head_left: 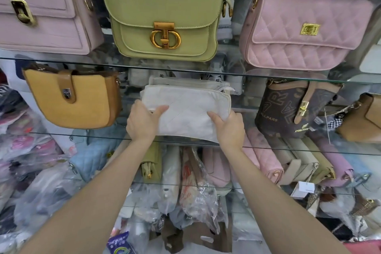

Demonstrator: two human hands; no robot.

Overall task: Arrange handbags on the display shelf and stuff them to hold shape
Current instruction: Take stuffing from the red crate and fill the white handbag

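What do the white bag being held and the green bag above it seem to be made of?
White bag: soft matte quilted material, likely fabric or faux leather; diamond stitching, slack creased surface.
Green bag: smooth, probably faux leather with a faint sheen; stiff flap, shiny gold metal clasp.

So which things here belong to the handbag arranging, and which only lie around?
Job: white quilted handbag, gripped by left hand and right hand; glass display shelf.
Lying about: clear plastic bags below; blue printed packet.
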